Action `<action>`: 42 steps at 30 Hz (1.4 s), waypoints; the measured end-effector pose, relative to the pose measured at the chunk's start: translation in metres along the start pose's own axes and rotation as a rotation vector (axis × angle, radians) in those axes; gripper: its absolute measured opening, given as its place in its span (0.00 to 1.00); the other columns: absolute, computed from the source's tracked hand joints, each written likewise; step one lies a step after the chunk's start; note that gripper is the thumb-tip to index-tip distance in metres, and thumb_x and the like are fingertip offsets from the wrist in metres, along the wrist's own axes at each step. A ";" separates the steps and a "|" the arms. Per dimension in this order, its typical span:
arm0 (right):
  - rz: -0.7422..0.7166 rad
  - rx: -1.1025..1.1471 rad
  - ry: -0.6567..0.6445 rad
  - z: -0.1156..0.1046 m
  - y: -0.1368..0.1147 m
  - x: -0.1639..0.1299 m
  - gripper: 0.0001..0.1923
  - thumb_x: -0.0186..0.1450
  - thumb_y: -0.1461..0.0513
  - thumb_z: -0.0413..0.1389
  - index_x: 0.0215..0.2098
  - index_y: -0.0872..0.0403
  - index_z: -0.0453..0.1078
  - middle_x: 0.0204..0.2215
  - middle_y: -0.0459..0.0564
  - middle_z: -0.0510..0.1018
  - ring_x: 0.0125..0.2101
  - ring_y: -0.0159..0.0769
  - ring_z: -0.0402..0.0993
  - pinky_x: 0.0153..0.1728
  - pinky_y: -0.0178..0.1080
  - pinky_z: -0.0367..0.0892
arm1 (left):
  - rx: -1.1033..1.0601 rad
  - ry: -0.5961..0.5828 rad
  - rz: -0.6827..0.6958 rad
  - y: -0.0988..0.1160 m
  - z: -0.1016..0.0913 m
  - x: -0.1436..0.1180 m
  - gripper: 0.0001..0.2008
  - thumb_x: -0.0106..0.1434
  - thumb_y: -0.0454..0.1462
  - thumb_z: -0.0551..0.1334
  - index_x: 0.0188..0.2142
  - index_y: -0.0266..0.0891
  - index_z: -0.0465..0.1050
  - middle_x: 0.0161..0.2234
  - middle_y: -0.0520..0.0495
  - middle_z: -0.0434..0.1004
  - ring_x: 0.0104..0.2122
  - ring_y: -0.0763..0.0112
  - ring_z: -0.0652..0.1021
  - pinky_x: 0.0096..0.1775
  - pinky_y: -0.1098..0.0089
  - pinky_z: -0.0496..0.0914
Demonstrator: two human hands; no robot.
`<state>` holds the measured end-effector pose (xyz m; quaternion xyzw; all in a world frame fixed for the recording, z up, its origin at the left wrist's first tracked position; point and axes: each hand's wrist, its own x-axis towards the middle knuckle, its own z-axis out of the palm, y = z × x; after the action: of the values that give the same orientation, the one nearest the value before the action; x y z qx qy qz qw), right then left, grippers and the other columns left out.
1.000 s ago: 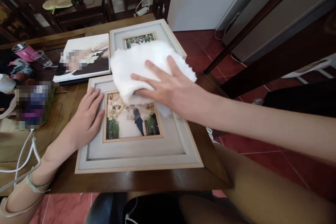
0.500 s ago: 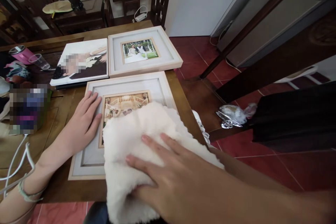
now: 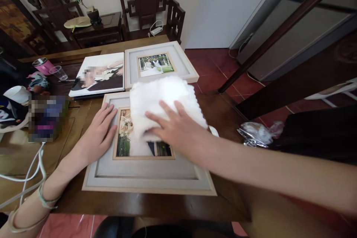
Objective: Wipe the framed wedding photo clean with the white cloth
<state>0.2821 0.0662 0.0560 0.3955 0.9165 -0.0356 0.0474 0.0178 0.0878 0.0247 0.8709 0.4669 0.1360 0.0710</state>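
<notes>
A white fluffy cloth [image 3: 167, 91] lies over the upper right part of a framed photo [image 3: 147, 187] with a pale wood border. My right hand [image 3: 178, 128] presses flat on the cloth, fingers spread, not gripping it. On the frame's left edge rests my left hand [image 3: 102, 130], its fingers stretched out over the border. The picture inside the frame [image 3: 125, 145] shows at its left and bottom; the cloth hides the rest. Behind it, a second framed photo [image 3: 161, 46] and a canvas print [image 3: 104, 74] lie side by side.
On the wooden table's [image 3: 69, 119] left are a pink tumbler [image 3: 43, 66], a clear plastic cup [image 3: 59, 73], a white cup [image 3: 17, 94] and white cables [image 3: 40, 160]. Carved chairs [image 3: 146, 3] stand behind. A plastic bag [image 3: 255, 132] lies to the right.
My right hand has slid the cloth forward, from the frame's near right part to its upper right. My left hand stays on the left edge. The camera view has shifted slightly.
</notes>
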 end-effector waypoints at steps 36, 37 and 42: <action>-0.125 -0.019 -0.054 -0.009 -0.024 0.024 0.35 0.54 0.73 0.61 0.59 0.50 0.66 0.68 0.54 0.48 0.65 0.68 0.38 0.58 0.73 0.46 | -0.108 0.113 -0.027 -0.003 0.006 -0.005 0.22 0.72 0.38 0.45 0.62 0.32 0.58 0.64 0.34 0.57 0.67 0.58 0.53 0.65 0.51 0.52; -0.114 -0.070 -0.015 -0.009 -0.020 0.034 0.33 0.57 0.73 0.59 0.59 0.52 0.66 0.68 0.54 0.47 0.65 0.67 0.37 0.58 0.72 0.45 | -0.123 0.124 -0.038 -0.002 0.004 -0.005 0.23 0.72 0.38 0.45 0.63 0.33 0.56 0.65 0.35 0.56 0.67 0.59 0.54 0.65 0.53 0.52; -0.179 -0.087 0.059 -0.012 -0.029 0.062 0.22 0.66 0.71 0.49 0.57 0.53 0.68 0.68 0.53 0.50 0.65 0.65 0.41 0.58 0.71 0.48 | -0.204 0.235 -0.079 0.002 -0.001 -0.004 0.24 0.72 0.41 0.45 0.66 0.37 0.51 0.66 0.38 0.54 0.66 0.62 0.56 0.65 0.56 0.52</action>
<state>0.2178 0.0921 0.0617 0.3104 0.9499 0.0121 0.0340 0.0168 0.0834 0.0259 0.8182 0.4899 0.2805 0.1092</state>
